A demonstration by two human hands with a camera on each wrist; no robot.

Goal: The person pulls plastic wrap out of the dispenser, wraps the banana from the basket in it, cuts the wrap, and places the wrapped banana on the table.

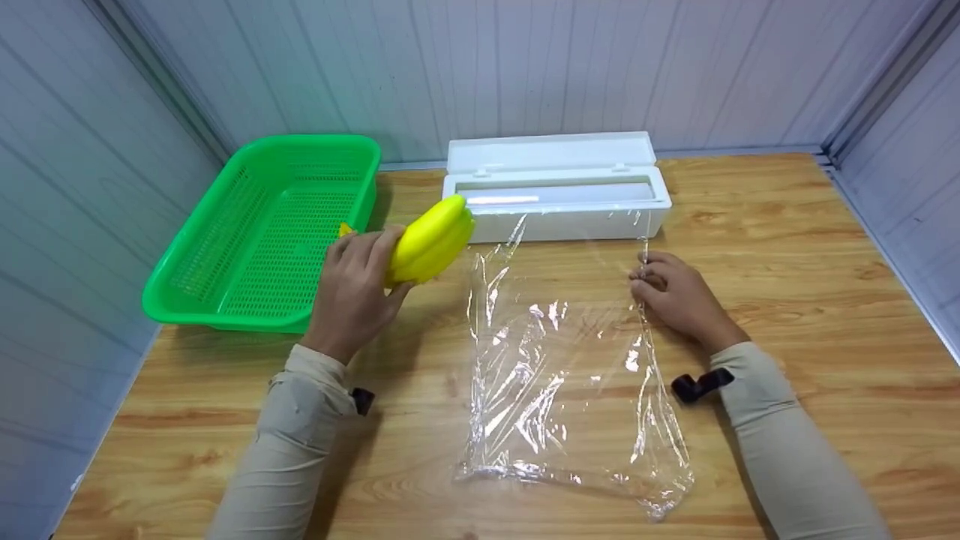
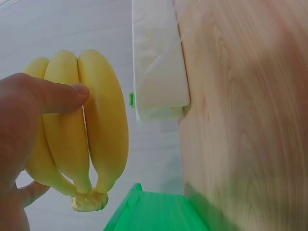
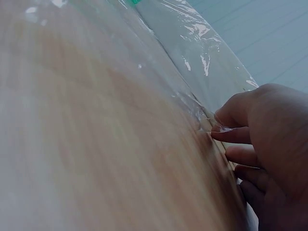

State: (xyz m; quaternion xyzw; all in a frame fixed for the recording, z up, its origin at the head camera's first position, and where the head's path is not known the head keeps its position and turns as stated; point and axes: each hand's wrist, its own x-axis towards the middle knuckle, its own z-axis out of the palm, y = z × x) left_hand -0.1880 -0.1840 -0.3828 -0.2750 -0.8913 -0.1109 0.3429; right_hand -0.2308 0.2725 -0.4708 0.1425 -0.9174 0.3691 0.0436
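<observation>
"Where's everything?"

"The left hand [image 1: 360,277] grips the yellow, curved banana bunch [image 1: 431,244] above the table [image 1: 787,262], towards its back edge. The right hand [image 1: 679,296] pinches the right side of the clear, crinkled plastic film [image 1: 555,390]."

"Any tips?"

"A light, level pull should smooth the creases — and I'd hold the bunch clear meanwhile."

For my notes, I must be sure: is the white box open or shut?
The box is open: its lid is raised at the back, a roll shows inside, and film runs out over the front.
</observation>
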